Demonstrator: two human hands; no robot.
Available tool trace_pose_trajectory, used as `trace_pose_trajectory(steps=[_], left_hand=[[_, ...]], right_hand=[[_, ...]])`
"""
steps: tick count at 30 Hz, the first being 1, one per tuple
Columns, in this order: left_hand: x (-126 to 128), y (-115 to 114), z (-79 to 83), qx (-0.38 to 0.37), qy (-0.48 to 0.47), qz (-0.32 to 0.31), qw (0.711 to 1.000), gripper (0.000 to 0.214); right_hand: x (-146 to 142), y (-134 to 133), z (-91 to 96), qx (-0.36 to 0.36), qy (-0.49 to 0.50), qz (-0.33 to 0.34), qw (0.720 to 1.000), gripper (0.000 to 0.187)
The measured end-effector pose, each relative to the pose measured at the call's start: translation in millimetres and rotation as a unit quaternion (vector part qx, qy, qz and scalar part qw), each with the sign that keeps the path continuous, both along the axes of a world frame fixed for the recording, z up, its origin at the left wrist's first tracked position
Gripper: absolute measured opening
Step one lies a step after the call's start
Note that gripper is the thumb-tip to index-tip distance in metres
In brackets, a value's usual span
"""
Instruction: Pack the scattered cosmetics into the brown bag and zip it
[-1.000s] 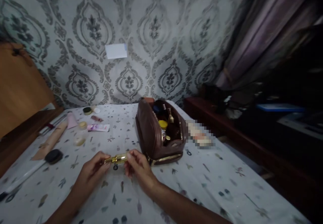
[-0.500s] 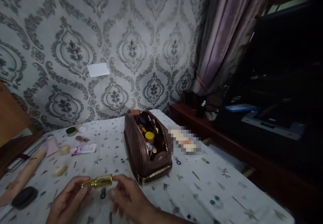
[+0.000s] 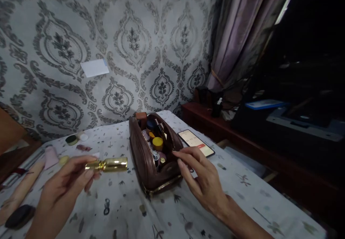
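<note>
My left hand point(image 3: 66, 181) pinches one end of a shiny gold cosmetic tube point(image 3: 114, 164), held level above the cloth, left of a brown makeup bag point(image 3: 138, 153). The bag stands unzipped, its mouth open. Inside lie a yellow-lidded jar point(image 3: 157, 144), a dark round case point(image 3: 151, 124) and several small bottles and tubes. My right hand point(image 3: 202, 178) is at the bag's right rim, with its fingers stretched out and nothing seen in them. Whether its fingertips touch the rim, I cannot tell.
A lit phone point(image 3: 196, 143) lies right of the bag. On the left of the patterned cloth are a pink tube point(image 3: 50, 157), a dark-lidded jar point(image 3: 71, 140), a black oval object point(image 3: 20, 216) and several other cosmetics. A dark red ledge point(image 3: 192, 110) runs along the right.
My left hand has raised the gold tube off toward the bag's level. My right hand has left the tube's end and moved right to the bag's far rim. The view has shifted slightly.
</note>
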State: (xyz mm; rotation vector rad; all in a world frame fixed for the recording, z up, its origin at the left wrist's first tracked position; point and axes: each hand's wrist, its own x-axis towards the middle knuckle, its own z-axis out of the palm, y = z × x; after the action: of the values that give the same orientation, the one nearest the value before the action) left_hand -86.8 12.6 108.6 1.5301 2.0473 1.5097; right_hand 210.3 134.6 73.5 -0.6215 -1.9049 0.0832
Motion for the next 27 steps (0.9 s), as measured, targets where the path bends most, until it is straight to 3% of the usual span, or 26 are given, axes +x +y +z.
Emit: trace_pose_trajectory(steps=[4, 8, 13, 19, 27], left_hand=[[33.3, 37.3, 42.7, 0.045, 0.127, -0.089, 0.987, 0.022], [58.5, 75.4, 62.8, 0.062, 0.26, -0.187, 0.945, 0.019], [80.0, 107.9, 64.5, 0.009, 0.378, -0.288, 0.88, 0.019], [99.1, 129.0, 58.3, -0.097, 0.464, -0.317, 0.821, 0.018], [118.1, 139.7, 57.0, -0.19, 0.49, -0.318, 0.789, 0.019]], right_hand=[[-1.1, 3.8, -16.3, 0.025, -0.042, 0.02, 0.999, 0.02], [4.0, 0.4, -25.6, 0.025, -0.057, 0.029, 0.998, 0.018], [11.4, -1.4, -31.4, 0.035, -0.07, 0.03, 0.996, 0.02], [15.3, 0.6, -33.1, 0.017, -0.065, 0.048, 0.997, 0.019], [16.6, 1.7, -37.1, -0.002, -0.075, 0.071, 0.995, 0.02]])
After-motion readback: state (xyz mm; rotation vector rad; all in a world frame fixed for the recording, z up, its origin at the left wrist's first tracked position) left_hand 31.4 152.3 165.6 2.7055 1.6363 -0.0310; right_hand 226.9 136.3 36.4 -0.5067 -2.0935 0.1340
